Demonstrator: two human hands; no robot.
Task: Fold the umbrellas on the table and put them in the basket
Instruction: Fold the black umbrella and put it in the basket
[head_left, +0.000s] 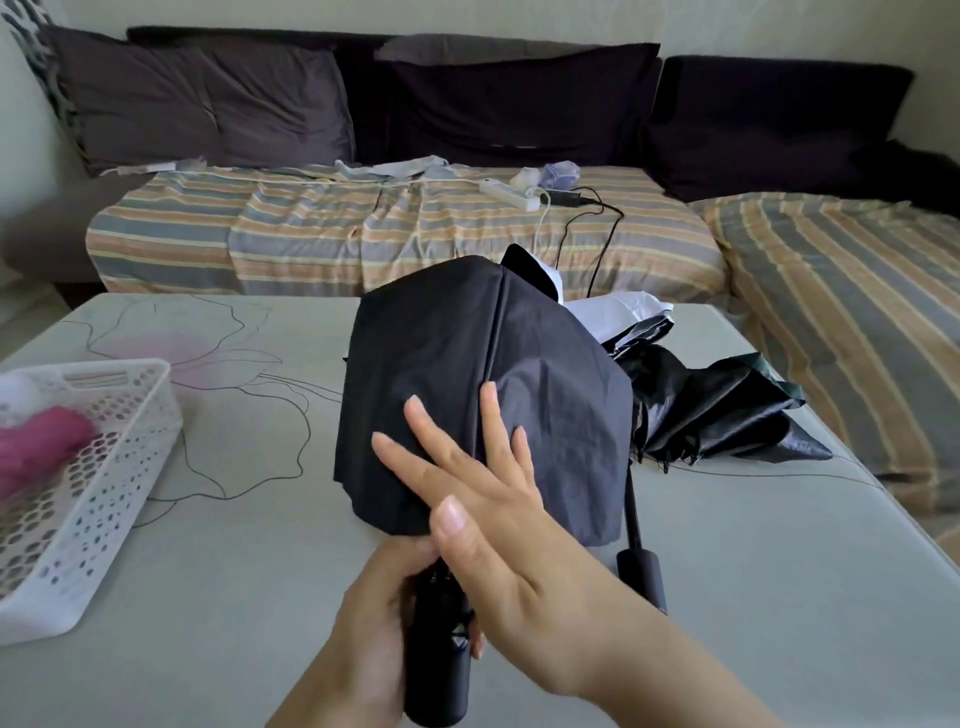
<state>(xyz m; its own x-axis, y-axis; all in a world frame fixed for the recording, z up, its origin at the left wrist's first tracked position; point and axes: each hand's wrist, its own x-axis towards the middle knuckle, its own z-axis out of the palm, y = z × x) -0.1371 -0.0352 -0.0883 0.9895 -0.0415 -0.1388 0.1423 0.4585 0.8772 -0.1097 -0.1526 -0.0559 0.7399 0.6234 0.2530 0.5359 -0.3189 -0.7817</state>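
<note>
Item one: black umbrella (483, 395), canopy loose. Our left hand (379, 618) has its fingers wrapped round the handle (441, 670); our right hand (498, 499) lies flat on the canopy, fingers straight and spread. Item two: second black umbrella (711, 410), unfolded on the table (727, 597), beyond our right fingertips. Item three: white basket (93, 467), well left of our fingers, holding a pink umbrella (36, 447).
</note>
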